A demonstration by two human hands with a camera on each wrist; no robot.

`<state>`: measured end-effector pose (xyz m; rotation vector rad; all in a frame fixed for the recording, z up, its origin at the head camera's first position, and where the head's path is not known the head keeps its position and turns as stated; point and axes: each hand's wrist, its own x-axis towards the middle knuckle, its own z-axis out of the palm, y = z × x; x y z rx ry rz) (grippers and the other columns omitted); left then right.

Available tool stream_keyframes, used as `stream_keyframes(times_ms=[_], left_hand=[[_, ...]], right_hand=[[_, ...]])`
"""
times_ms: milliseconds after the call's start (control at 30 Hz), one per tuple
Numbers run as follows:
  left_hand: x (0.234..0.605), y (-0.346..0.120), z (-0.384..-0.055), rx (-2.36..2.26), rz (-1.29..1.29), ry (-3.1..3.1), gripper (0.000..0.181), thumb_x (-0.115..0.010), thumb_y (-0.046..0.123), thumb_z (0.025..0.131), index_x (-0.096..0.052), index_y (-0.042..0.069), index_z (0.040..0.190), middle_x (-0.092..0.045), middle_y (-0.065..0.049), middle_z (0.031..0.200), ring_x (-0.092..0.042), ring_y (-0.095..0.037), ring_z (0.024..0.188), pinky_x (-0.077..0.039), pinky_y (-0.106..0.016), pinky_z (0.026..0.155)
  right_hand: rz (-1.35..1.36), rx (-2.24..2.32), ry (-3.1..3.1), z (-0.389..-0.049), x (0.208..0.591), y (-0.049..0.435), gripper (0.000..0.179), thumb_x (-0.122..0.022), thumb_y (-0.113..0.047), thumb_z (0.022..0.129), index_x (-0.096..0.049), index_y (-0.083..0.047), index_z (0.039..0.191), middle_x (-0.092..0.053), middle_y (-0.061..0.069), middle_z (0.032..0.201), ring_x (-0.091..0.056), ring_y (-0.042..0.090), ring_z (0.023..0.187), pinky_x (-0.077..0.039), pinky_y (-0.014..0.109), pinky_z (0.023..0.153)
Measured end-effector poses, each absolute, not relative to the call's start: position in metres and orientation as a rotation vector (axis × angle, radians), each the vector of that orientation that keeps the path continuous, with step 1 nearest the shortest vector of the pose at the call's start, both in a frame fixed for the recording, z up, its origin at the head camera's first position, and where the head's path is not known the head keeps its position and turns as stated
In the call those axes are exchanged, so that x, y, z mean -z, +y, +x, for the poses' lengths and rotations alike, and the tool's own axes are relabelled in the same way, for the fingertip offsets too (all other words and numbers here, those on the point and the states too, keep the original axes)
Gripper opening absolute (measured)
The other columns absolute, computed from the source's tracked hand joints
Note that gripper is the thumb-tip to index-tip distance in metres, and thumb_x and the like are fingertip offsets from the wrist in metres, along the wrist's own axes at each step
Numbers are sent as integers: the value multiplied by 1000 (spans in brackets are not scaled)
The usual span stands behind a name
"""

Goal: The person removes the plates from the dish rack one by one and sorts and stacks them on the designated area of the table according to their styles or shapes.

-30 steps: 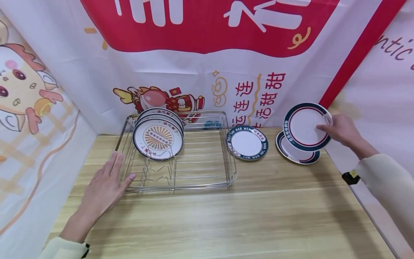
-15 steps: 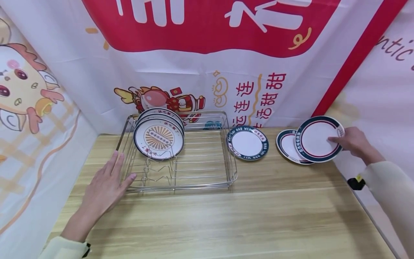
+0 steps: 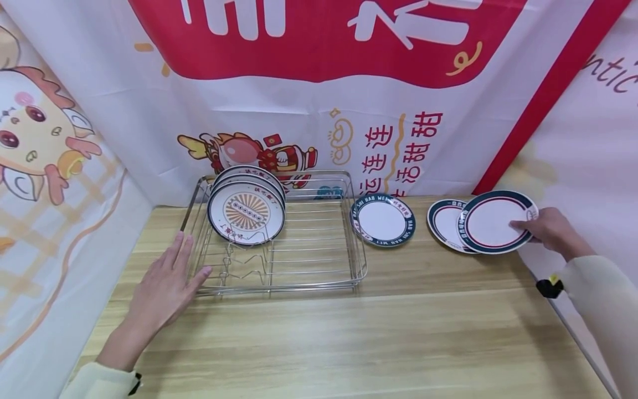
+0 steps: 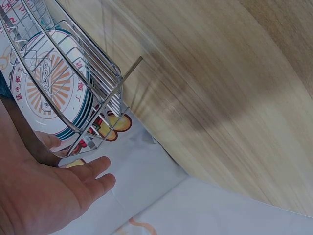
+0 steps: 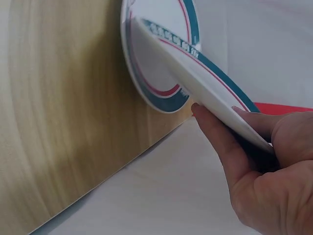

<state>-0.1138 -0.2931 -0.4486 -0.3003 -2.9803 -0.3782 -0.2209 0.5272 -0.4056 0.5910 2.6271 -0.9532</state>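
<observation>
My right hand (image 3: 553,230) pinches the right rim of a white plate (image 3: 498,221) with a teal border and red ring, thumb on top and fingers beneath. That plate is tilted and its left part overlaps another teal-rimmed plate (image 3: 441,224) lying on the table; the right wrist view shows the held plate (image 5: 215,90) raised at my side. My left hand (image 3: 161,282) rests with straight fingers against the left side of a wire dish rack (image 3: 309,285). Several plates with an orange sunburst print (image 3: 246,213) stand leaning in the rack's left part.
A third teal-rimmed plate (image 3: 382,220) lies flat just right of the rack. The wooden table (image 3: 319,343) meets a printed cloth backdrop (image 3: 299,100) behind, with cloth also hanging at both sides. The table's right edge runs under my right forearm.
My right hand has moved right and down with the plate, lowering it partly over the plate on the table. My left hand has kept its place on the rack.
</observation>
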Motion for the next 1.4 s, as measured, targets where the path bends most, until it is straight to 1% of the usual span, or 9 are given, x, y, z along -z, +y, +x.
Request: stream_keyframes(times_ms=[133, 300, 433, 567, 667, 833, 1033, 1233, 1400], left_hand=[[448, -293, -114, 381, -300, -2975, 85, -44, 54, 111, -11, 2, 169, -7, -26, 175, -25, -58, 152, -26, -75, 118], [448, -292, -114, 390, -290, -2977, 86, -44, 55, 111, -10, 3, 170, -7, -26, 175, -24, -57, 152, -25, -75, 118], [447, -292, -113, 390, -287, -2981, 86, -44, 55, 111, -8, 4, 170, -7, -25, 175, -24, -58, 153, -25, -76, 118], [447, -292, -113, 384, -291, -2985, 86, -43, 55, 111, -6, 5, 170, -5, -24, 176, -23, -58, 153, -25, -76, 118], [447, -292, -112, 386, -290, -2986, 86, -43, 55, 111, -6, 5, 170, -3, -23, 176, -23, -57, 153, -24, -76, 118], [446, -292, -112, 391, -289, -2980, 85, -44, 55, 111, -9, 4, 170, -6, -25, 176, -23, -57, 153, -25, -76, 118], [446, -292, -112, 388, -286, -2979, 86, -43, 55, 111, -7, 5, 170, -6, -25, 176, -24, -58, 153, -25, -76, 118], [446, -293, -111, 390, -284, -2972, 86, -44, 54, 111, -8, 5, 170, -8, -25, 175, -25, -58, 152, -25, -75, 118], [446, -292, -112, 386, -290, -2973, 86, -45, 54, 111, -7, 5, 170, -7, -25, 176, -24, -57, 153, -25, -75, 118]], right_hand=[[649, 961, 2590, -220, 412, 532, 62, -73, -34, 100, -50, 19, 121, -68, 7, 77, -67, 25, 74, -57, 31, 63], [705, 966, 2579, -218, 424, 531, 65, -76, -38, 98, -52, 18, 120, -67, 7, 75, -67, 24, 72, -57, 31, 62], [732, 956, 2583, -218, 433, 527, 72, -78, -43, 96, -51, 18, 123, -66, 8, 79, -68, 26, 75, -59, 32, 64], [757, 924, 2582, -219, 440, 521, 81, -76, -51, 95, -49, 18, 127, -64, 11, 85, -65, 30, 84, -60, 34, 69], [747, 909, 2590, -219, 443, 517, 81, -75, -53, 95, -50, 17, 127, -61, 12, 86, -62, 32, 87, -58, 34, 69], [726, 898, 2612, -222, 451, 511, 71, -77, -48, 95, -55, 16, 117, -65, 9, 77, -69, 30, 75, -58, 34, 65], [728, 871, 2590, -224, 460, 504, 68, -75, -50, 96, -56, 14, 111, -68, 7, 67, -75, 28, 66, -57, 31, 67], [670, 775, 2645, -226, 462, 495, 69, -70, -54, 98, -57, 14, 106, -64, 10, 68, -68, 28, 64, -52, 34, 66], [594, 678, 2654, -226, 468, 492, 72, -66, -60, 98, -58, 12, 100, -61, 11, 70, -62, 24, 66, -47, 33, 65]])
